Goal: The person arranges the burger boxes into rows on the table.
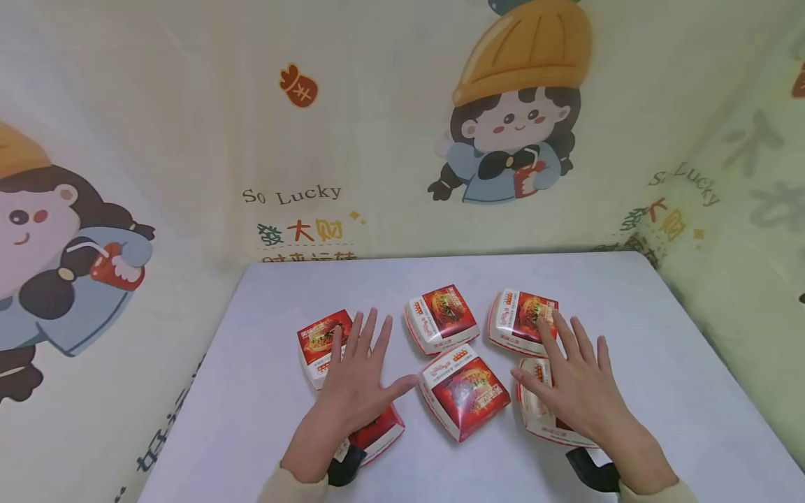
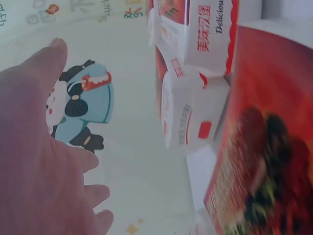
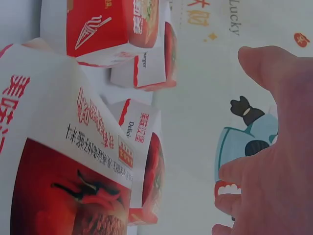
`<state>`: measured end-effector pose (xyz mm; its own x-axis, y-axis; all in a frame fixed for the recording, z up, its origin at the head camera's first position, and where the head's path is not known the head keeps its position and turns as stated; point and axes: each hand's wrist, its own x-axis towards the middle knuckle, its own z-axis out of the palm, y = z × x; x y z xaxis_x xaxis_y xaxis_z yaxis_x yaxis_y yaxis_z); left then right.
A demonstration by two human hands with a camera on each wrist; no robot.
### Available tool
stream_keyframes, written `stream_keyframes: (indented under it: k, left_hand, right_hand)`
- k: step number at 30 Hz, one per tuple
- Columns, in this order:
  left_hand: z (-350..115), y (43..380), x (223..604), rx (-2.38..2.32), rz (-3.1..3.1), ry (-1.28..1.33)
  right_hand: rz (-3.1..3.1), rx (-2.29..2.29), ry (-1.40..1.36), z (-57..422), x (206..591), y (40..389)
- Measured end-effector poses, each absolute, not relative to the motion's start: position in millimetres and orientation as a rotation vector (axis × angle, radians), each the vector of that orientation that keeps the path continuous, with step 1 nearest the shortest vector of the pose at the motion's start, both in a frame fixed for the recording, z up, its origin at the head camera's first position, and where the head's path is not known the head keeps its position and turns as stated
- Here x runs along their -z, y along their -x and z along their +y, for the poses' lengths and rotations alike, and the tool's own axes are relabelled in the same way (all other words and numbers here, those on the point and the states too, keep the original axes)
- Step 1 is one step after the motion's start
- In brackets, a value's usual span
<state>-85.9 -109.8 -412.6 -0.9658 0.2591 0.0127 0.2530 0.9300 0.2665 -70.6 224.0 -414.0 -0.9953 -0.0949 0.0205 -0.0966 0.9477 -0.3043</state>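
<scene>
Several red-and-white cardboard burger boxes lie on the table in the head view. My left hand [image 1: 355, 384] is spread palm down above a left burger box [image 1: 321, 339] and a nearer one [image 1: 382, 433], hiding parts of both. Fingers also spread, my right hand [image 1: 581, 391] is over a right-hand burger box [image 1: 537, 416], its fingertips overlapping the back right box [image 1: 516, 321]. Between the hands sits a tilted-round burger box [image 1: 465, 395], with another box [image 1: 440, 318] behind it. Both wrist views show the hands raised apart from the boxes, holding nothing.
The white table [image 1: 635, 307] runs back to a cream curtain [image 1: 390, 140] printed with cartoon figures and lettering, which also hangs along both sides. A black wrist strap piece [image 1: 344, 467] shows under the left wrist, another [image 1: 591, 471] by the right.
</scene>
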Motion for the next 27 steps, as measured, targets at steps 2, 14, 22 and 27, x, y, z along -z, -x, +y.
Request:
stream_keyframes:
  k: [2, 14, 22, 27]
  left_hand:
    - [-105, 88, 413, -0.445, 3.042, -0.429]
    - [-70, 105, 406, -0.483, 2.902, -0.649]
    - [-47, 116, 407, -0.432, 2.887, -0.751]
    - [-35, 121, 402, -0.435, 2.875, -0.810]
  right_hand:
    - [-3.087, -0.485, -0.155, 226, 415, 71]
    - [-3.100, -0.507, -0.124, 228, 417, 74]
    - [-3.123, -0.502, -0.120, 227, 415, 77]
    - [-3.127, -0.497, -0.124, 225, 415, 79]
